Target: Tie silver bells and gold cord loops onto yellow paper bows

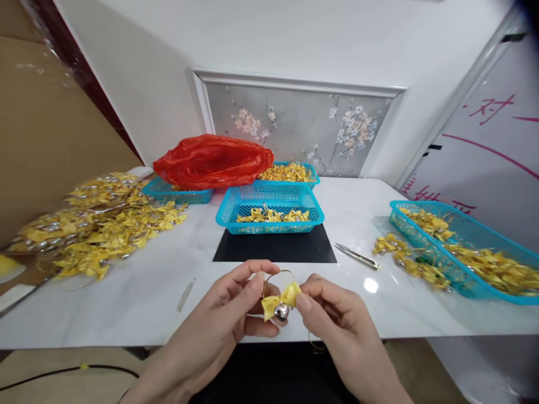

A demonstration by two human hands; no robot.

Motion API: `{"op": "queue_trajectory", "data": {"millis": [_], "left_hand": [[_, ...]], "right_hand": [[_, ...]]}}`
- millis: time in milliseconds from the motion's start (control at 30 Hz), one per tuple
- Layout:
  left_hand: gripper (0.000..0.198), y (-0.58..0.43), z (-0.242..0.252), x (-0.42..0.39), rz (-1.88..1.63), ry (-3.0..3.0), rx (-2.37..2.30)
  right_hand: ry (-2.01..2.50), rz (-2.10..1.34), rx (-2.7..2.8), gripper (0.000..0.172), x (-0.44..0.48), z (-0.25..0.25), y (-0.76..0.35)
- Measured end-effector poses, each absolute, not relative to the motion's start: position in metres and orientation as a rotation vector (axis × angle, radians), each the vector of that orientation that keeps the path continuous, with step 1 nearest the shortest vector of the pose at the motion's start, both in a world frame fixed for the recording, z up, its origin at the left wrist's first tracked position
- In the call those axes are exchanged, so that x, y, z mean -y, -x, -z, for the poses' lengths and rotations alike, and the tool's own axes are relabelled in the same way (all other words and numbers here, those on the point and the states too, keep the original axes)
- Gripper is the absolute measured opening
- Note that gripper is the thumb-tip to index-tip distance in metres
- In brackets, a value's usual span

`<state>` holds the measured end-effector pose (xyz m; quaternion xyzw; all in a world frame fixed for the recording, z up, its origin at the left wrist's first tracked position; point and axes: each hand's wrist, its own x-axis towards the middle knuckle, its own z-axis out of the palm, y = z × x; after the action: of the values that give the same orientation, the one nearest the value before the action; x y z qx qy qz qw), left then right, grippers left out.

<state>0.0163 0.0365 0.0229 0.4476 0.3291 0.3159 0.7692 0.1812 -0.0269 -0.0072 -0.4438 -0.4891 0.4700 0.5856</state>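
White marbled bench (168,303) fills the middle of the frame, and at its near edge, lower centre, we hold a yellow ribbon bow (290,293) with a silver bell (281,312) hanging under it. Our left hand (227,322) is curled, thumb and forefinger closed on the bow's left side; our right hand (337,320) pinches its right wing likewise. A gold wire loop (278,272) arches above. We judge the bow is being fixed to its wire, which calls for a firm pinch and small turns. A blue basket (269,225) stands just behind a black mat (273,251), snips (357,256) to the right
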Motion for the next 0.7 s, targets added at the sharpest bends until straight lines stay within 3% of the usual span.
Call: {"op": "queue_trajectory", "data": {"millis": [100,333,567,700], "left_hand": [[0.024,-0.015,-0.024,-0.036,-0.697,-1.074,-0.691],[0.007,-0.020,-0.027,-0.036,-0.620,-1.243,-0.733],[0.004,-0.020,-0.023,-0.030,-0.879,-1.406,-0.855],[0.010,-0.025,-0.023,-0.024,-1.026,-1.593,-0.977]], "right_hand": [[0.984,-1.196,1.059,0.030,0.025,0.013,-0.182],[1.039,-1.161,1.068,0.032,0.025,0.016,-0.183],[1.053,-0.946,1.163,0.027,0.034,0.018,-0.173],[1.110,-1.005,1.152,0.025,0.038,0.018,-0.168]]}}
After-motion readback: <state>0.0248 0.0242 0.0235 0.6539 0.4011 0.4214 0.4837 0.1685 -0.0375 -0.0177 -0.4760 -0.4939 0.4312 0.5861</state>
